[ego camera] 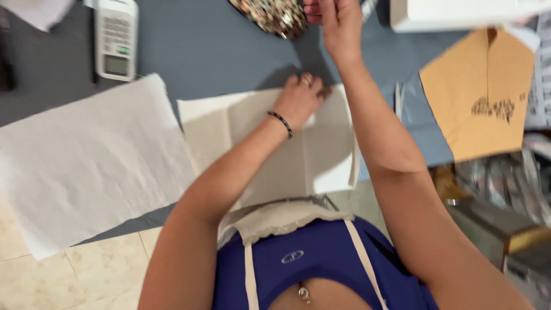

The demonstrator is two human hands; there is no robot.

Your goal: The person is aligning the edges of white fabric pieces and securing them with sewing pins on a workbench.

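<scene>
Both hands (301,97) reach forward.

Sewing workroom: fabric pieces (86,166), brown paper pattern (479,95), cutting table (212,51).

white calculator (116,37) top left | loose white sheet (86,161) left | tan paper pattern (479,95) right | sequined fabric (270,14) top

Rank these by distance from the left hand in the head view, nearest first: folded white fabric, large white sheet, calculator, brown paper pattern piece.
1. Folded white fabric, under the left hand.
2. Large white sheet, to its left.
3. Brown paper pattern piece, far right.
4. Calculator, upper left; too close to the pattern piece to rank.
</scene>
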